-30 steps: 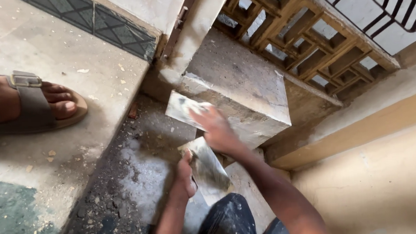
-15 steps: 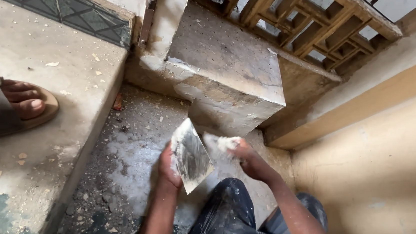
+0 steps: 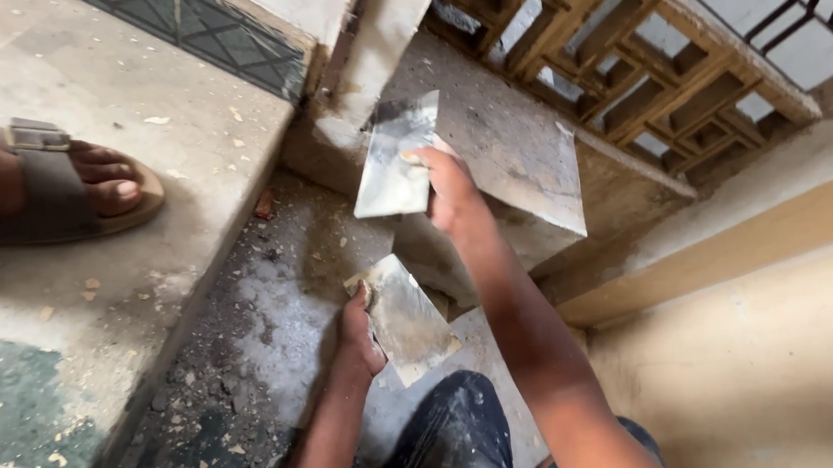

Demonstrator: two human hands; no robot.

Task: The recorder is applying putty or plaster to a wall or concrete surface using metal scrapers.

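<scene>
the right hand [image 3: 448, 186] grips a putty blade [image 3: 395, 158] raised against the concrete step [image 3: 504, 146]; the left hand [image 3: 359, 319] clasps a second blade [image 3: 406, 315] lower down. this looks like mid-spreading; a flat, even pass seems called for.

No packages, labels, signs, screens seen, though corners dim

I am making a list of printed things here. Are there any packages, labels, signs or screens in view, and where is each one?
None in view. The left hand holds a putty-smeared metal blade, the right hand holds a second blade against the grey concrete block; neither shows a label.
</scene>
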